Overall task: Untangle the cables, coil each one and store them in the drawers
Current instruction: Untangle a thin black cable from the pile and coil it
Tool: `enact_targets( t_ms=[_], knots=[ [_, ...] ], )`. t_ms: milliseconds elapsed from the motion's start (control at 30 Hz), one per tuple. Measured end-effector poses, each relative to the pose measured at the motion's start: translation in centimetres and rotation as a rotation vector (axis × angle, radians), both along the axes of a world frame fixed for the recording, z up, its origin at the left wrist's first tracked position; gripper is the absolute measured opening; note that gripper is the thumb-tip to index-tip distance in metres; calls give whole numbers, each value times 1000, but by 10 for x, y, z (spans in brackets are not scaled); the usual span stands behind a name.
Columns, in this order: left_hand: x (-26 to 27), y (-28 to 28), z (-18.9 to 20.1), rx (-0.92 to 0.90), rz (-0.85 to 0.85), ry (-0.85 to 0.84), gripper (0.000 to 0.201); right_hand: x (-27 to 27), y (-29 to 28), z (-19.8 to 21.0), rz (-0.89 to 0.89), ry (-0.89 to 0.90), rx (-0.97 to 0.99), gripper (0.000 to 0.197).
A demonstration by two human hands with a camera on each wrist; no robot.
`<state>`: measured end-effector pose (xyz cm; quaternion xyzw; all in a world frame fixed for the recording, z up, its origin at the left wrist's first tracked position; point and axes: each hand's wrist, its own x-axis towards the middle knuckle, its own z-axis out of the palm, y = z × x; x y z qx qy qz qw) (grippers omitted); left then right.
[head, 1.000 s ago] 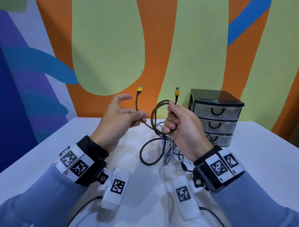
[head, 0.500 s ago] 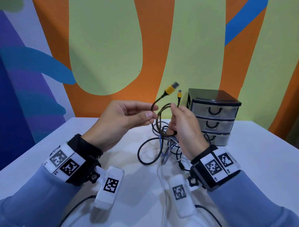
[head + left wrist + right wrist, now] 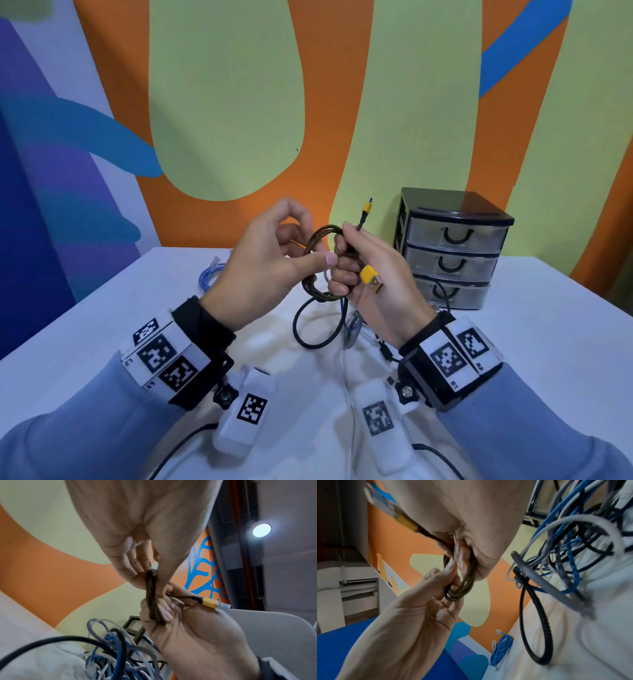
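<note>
Hands met above the table [image 3: 548, 342] — right hand [image 3: 380, 291] clutching the braided cable [image 3: 317, 240], left hand [image 3: 260, 274] pinching its coil.

Three views on one coil held above the table

From the head we look forward and down across the white table [image 3: 102, 342] to the drawer unit [image 3: 452, 250] far right; our left wrist camera looks up from below, very near the left hand [image 3: 145, 527]; the right wrist camera does likewise under the right hand [image 3: 462, 507]; all three share the braided cable [image 3: 318, 240] and the cable tangle [image 3: 573, 540].
</note>
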<state>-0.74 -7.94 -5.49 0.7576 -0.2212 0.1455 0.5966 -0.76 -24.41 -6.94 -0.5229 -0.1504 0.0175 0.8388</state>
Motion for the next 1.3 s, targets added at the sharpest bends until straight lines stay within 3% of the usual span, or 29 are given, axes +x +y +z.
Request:
enact_targets(
  t_ms=[67, 200, 267, 433, 633, 800, 967, 1100, 1300],
  knots=[
    [4, 1, -1, -1, 100, 7, 44, 0, 0, 0, -24, 12, 12, 27],
    [3, 1, -2, 157, 149, 77, 31, 2, 5, -3, -66, -16, -95, 34],
    [1, -2, -1, 141, 116, 125, 25, 4, 6, -5, -77, -49, -116, 36],
    [2, 3, 1, -86, -34, 319, 21, 4, 4, -5, -68, -104, -122, 40],
    [4, 7, 9, -441, -259, 545, 39, 6, -2, -4, -104, -66, -60, 26],
    [10, 3, 3, -602, -79, 528, 22, 5, 1, -3, -170, -107, -108, 24],
    [16, 9, 3, -721, -31, 496, 23, 7, -3, -2, -297, -110, -78, 27],
    [8, 6, 6, -625, -92, 401, 24, 15, -10, -6, -416, -74, -143, 33],
    [-7, 3, 9, -157, -116, 20, 25, 18, -21, -6, -571, -202, -482, 38]
  ],
)
